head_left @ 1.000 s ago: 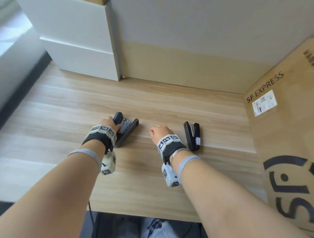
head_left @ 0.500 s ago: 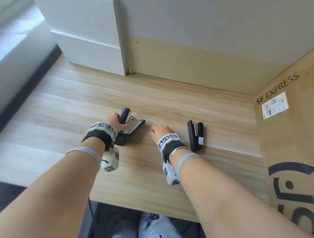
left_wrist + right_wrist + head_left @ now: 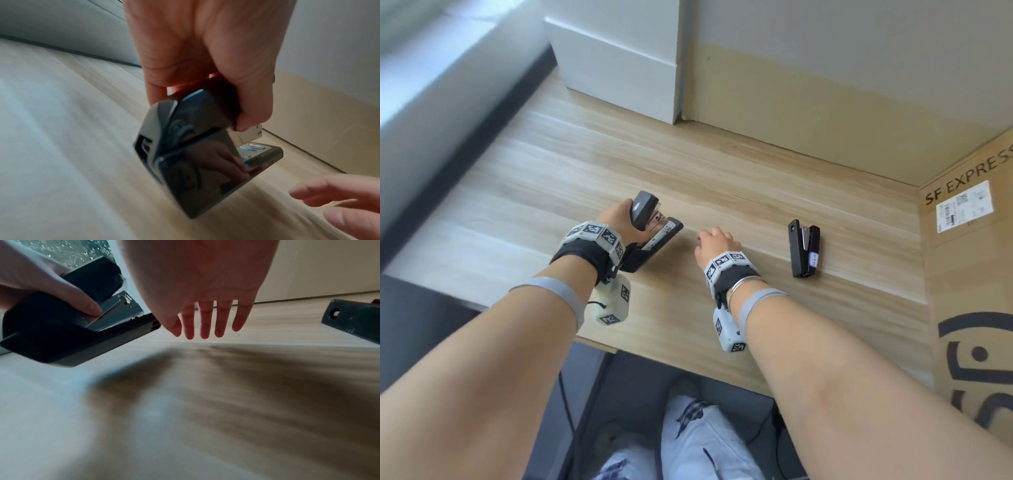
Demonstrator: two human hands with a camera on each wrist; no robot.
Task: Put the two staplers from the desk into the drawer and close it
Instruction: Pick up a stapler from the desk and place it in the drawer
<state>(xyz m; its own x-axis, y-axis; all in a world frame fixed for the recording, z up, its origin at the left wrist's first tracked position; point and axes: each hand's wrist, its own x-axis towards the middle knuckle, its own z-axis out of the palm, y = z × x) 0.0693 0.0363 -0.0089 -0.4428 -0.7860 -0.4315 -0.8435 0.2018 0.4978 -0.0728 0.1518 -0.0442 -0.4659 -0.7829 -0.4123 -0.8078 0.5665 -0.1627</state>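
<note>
My left hand (image 3: 619, 222) grips the top arm of a large black stapler (image 3: 650, 236), which hangs open with its base tilted just above the wooden desk (image 3: 551, 178). In the left wrist view the fingers (image 3: 244, 113) curl round that stapler's upper arm (image 3: 205, 110). My right hand (image 3: 714, 240) hovers over the desk with straight fingers (image 3: 205, 321) and holds nothing. A smaller black stapler (image 3: 804, 248) lies flat on the desk to the right of it, also seen as the smaller stapler (image 3: 353, 319) at the right wrist view's edge. No drawer opening shows.
A white cabinet (image 3: 619, 58) stands at the desk's back left. A cardboard box (image 3: 969, 274) marked SF EXPRESS walls off the right side. The wall (image 3: 825, 68) closes the back. The desk's front edge (image 3: 671, 359) is near my forearms, with my knees below.
My left hand has lifted the large stapler off the desk, and it has swung open. The right hand has stayed beside it. The head view has tilted down and left.
</note>
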